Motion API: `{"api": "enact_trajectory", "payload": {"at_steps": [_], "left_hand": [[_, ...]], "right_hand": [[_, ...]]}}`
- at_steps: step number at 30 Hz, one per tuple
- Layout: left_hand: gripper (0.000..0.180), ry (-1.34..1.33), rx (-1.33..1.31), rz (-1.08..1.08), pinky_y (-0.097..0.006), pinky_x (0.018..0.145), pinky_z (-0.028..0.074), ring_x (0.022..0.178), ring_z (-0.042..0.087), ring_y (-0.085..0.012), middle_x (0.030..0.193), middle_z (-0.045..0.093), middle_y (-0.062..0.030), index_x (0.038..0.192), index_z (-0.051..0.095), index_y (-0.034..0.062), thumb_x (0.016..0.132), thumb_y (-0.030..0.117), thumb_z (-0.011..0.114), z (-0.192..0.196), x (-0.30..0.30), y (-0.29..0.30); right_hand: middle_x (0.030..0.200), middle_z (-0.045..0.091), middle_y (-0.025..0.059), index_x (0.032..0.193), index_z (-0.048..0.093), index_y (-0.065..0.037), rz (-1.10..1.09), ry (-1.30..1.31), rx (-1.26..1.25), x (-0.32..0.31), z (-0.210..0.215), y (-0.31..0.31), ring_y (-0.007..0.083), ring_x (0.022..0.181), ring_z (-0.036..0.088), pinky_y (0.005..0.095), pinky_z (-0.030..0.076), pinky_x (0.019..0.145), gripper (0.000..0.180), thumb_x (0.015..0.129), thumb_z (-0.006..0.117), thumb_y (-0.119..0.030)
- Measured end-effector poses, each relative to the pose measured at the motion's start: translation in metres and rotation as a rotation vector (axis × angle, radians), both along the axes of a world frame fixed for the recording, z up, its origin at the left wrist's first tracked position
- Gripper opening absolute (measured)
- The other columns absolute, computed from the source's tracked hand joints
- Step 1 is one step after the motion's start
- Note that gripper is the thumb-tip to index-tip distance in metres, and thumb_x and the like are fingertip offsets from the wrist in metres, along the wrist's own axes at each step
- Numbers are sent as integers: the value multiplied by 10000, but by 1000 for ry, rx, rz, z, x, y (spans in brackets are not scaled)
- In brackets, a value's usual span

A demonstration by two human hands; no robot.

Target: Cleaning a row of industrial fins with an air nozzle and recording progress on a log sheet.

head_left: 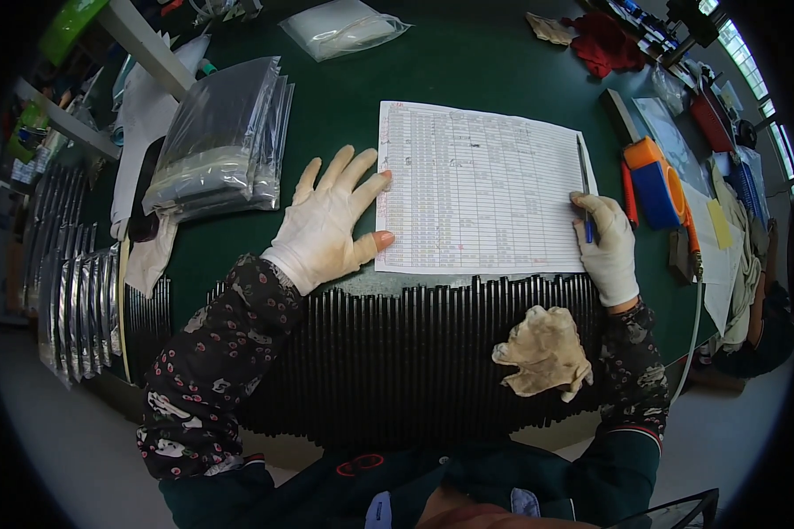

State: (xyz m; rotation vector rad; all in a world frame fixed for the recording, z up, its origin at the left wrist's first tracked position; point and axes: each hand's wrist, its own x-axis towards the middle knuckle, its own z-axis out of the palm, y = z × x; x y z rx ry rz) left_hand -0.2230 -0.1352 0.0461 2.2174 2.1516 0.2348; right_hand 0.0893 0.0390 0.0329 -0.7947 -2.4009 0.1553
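Observation:
A printed sheet of paper (485,194) with a ruled table and some handwriting lies flat on the green tabletop. My left hand (331,216), in a white glove with bare thumb and index fingertips, spreads its fingers at the sheet's left edge. A pen (588,225) is gripped in my right hand (610,247), gloved too, over the sheet's right edge. Below the paper, a wide row of thin black rods (397,361) lies side by side toward me. One stained, crumpled glove (545,353) rests on top of the rods.
Clear plastic bags of dark items (225,132) are stacked at the left; more wrapped black bundles (79,300) lie farther left. A clear bag (344,28) and a red cloth (604,42) are at the back. An orange-and-blue tool (657,185) with a hose (699,309) stands right.

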Motion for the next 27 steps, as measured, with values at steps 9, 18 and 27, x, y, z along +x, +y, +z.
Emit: {"api": "enact_trajectory", "payload": {"at_steps": [9,18,27], "left_hand": [[669,-3,0,0,-515,1075,133,1322,226,-360,1388,308,-164,1312,378,105,839,574,431,0,0,0],[669,-5,0,1,-514,1075,134,1320,230,-361,1387,309,-164,1313,377,104,835,569,437,0,0,0],[660,-2,-4,-2,-510,1075,139,1320,231,-360,1389,309,-160,1316,371,103,834,544,461,2,0,0]], "right_hand": [[925,596,73,996,583,-85,-10,-8,-8,0,-1,0,261,868,572,336,458,758,346,679,644,39],[923,595,75,1004,582,-86,-3,-6,-18,0,0,0,269,865,572,341,457,755,348,684,635,40],[927,593,72,1010,581,-91,-14,-22,-10,1,-1,0,264,871,566,340,453,759,349,689,635,35]]}}
